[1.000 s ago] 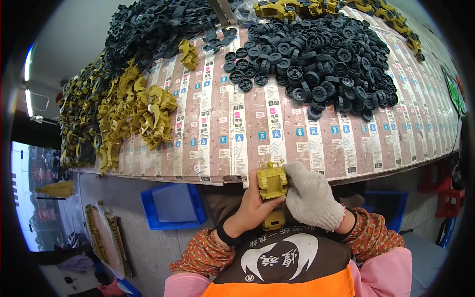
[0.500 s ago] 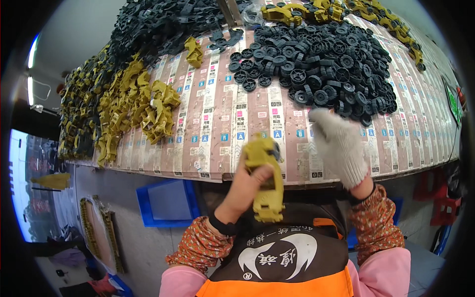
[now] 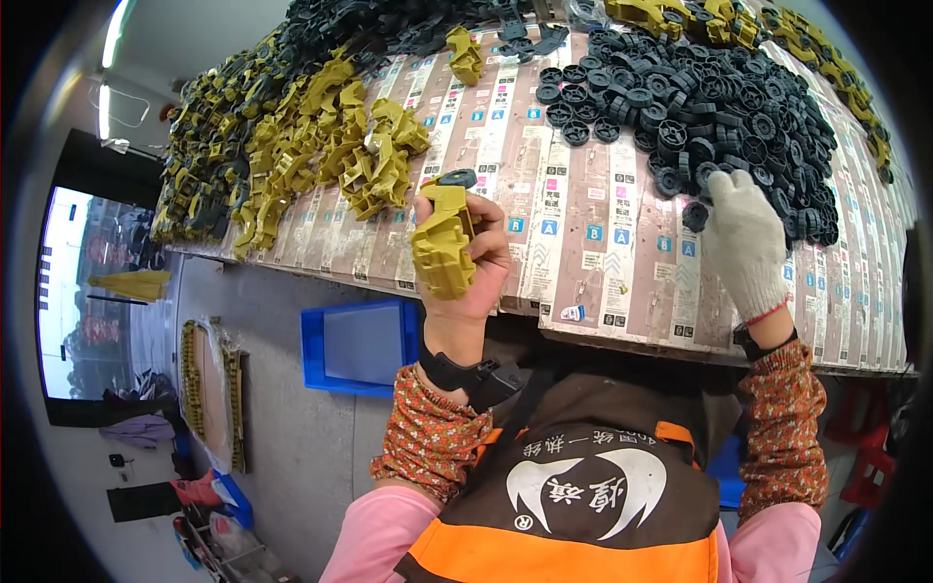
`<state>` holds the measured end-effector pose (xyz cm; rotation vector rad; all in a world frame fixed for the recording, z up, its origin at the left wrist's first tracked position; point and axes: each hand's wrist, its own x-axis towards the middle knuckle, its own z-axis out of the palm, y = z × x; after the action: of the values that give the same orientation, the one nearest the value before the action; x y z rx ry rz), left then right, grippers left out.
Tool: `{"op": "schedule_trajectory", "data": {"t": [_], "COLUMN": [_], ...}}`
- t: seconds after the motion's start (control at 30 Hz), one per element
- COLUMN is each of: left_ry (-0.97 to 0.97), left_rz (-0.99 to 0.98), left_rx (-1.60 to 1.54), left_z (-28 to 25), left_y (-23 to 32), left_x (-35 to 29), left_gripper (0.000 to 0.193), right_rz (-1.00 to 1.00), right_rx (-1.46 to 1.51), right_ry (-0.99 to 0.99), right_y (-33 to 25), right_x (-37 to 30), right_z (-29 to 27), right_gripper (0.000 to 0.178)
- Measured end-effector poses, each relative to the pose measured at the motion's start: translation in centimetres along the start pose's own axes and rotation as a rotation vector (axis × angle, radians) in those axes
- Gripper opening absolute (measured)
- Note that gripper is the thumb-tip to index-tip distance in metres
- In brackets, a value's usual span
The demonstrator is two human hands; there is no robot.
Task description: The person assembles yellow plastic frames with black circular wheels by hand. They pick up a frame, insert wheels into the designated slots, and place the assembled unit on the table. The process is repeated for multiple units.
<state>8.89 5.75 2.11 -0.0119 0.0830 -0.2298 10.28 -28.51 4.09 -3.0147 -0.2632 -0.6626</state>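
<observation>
My left hand [image 3: 476, 267] is raised over the table's front edge, its fingers wrapped round a yellow plastic toy vehicle body [image 3: 442, 253]. One black wheel [image 3: 457, 178] shows at the top end of that body. At the near edge of a heap of black toy wheels [image 3: 719, 107], my right hand [image 3: 746, 243], in a whitish knit glove, has its fingers curled down. A single black wheel [image 3: 695, 216] shows at the glove's left side, apparently pinched there. The glove hides its thumb and whatever lies under the palm.
Yellow vehicle bodies [image 3: 379, 160] are piled along the table's left, with dark plastic parts [image 3: 389, 24] behind. One yellow body [image 3: 465, 55] lies alone near the back. Finished-looking yellow pieces with wheels [image 3: 846, 78] line the far right. Below the table sits a blue tray [image 3: 360, 345].
My left hand has lifted the yellow body and turned it, so its wheel end now points up and left. My right hand has moved up against the wheel heap. The view has shifted.
</observation>
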Motion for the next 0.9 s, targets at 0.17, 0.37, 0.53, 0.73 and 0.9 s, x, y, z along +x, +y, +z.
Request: {"op": "schedule_trajectory", "data": {"t": [0.17,0.37,0.53,0.73,0.9], "left_ry": [-0.026,-0.011,0.026,0.026,0.068], "left_rz": [0.015,0.064,0.099,0.045,0.068], "left_rx": [-0.103,-0.150,-0.156,-0.149,-0.077], "left_z": [1.0,1.7,1.5,0.9,0.8], "left_y": [0.4,0.7,0.6,-1.6,-3.2], "left_x": [0.4,0.8,0.8,2.1,2.1], "left_gripper": [0.026,0.022,0.020,0.028,0.020], "right_rz": [0.127,0.169,0.018,0.112,0.013], "right_rx": [0.499,0.380,0.384,1.474,1.354], "right_ry": [-0.101,-0.278,-0.062,-0.946,-1.112], "right_y": [-1.1,-1.5,-5.5,-11.9,-14.0], "right_x": [-2.4,-5.0,-5.1,-7.0,-6.7], "right_z": [-2.1,-0.2,-3.6,-5.4,-4.9], "right_gripper": [0.018,0.022,0.035,0.073,0.071]}}
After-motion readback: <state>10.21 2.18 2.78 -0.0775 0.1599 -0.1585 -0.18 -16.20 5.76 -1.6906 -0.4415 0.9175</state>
